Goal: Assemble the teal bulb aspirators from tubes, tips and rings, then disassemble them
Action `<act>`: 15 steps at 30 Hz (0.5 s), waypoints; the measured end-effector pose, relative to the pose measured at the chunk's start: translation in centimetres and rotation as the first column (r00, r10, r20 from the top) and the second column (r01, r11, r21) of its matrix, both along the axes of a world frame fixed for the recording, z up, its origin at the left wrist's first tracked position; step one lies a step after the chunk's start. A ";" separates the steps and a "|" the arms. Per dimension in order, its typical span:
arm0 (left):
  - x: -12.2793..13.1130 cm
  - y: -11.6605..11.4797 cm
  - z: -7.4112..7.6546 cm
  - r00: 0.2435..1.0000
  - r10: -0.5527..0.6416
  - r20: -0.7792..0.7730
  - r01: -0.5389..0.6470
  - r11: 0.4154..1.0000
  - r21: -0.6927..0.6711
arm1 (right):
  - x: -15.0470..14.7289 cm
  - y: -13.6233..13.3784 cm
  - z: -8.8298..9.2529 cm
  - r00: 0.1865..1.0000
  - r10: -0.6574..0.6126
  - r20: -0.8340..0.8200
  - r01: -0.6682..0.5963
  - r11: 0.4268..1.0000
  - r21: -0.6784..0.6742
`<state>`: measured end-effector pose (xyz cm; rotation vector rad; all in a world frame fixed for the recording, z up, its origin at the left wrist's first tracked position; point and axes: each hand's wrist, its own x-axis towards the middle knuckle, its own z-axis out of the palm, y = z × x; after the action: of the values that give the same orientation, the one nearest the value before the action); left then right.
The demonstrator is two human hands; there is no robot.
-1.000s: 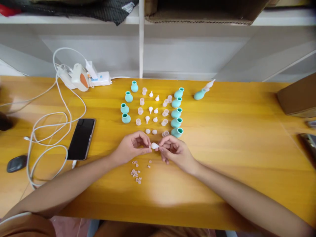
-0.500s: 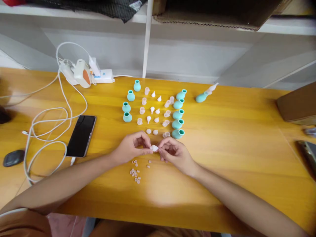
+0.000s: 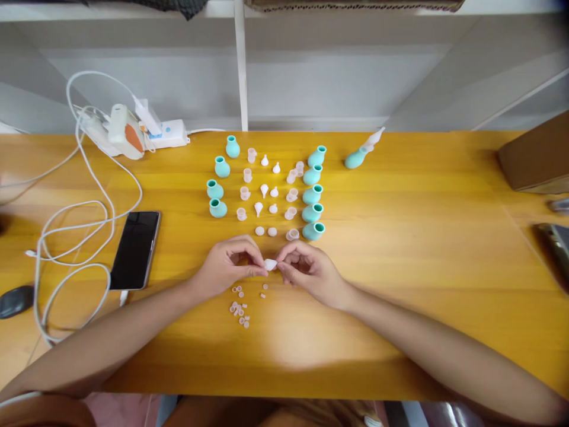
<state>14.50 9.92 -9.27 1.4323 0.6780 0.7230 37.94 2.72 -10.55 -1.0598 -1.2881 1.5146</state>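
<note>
A small white pointed tip (image 3: 271,265) is held between my two hands over the middle of the table. My left hand (image 3: 233,261) pinches its left end between thumb and fingers, and my right hand (image 3: 307,268) pinches at its right end. Just beyond my hands lie similar small white tips (image 3: 264,190), with clear plastic collars (image 3: 245,193) on either side of them. Teal rubber bulbs (image 3: 217,207) stand in a column at the left, and more teal bulbs (image 3: 313,231) lie at the right. Nearer me are several tiny clear rings (image 3: 240,309).
At the back right lies a teal bulb (image 3: 355,158) fitted with a clear pointed nozzle. On the left are a phone (image 3: 136,250), looped white cables (image 3: 71,252), a mouse (image 3: 16,301) and a power strip (image 3: 173,134). A cardboard box (image 3: 536,151) sits at the right.
The camera view has shifted, so the things on the table appear a little further left. Both hands still pinch the white tip, which looks slightly turned between the fingers.
</note>
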 end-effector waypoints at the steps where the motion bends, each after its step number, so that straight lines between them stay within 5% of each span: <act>1: 0.0 0.0 0.0 1.000 0.004 -0.007 -0.004 1.000 -0.006 | 0.0 0.0 0.0 1.000 -0.001 -0.002 0.001 1.000 -0.002; 15: -0.1 0.0 0.0 0.999 -0.017 -0.031 0.011 0.985 -0.170 | -0.1 0.2 0.1 1.000 -0.012 -0.011 0.012 1.000 0.002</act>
<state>14.36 9.94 -9.27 1.2928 0.7362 0.6172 37.83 2.90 -10.48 -1.0553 -1.2732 1.5082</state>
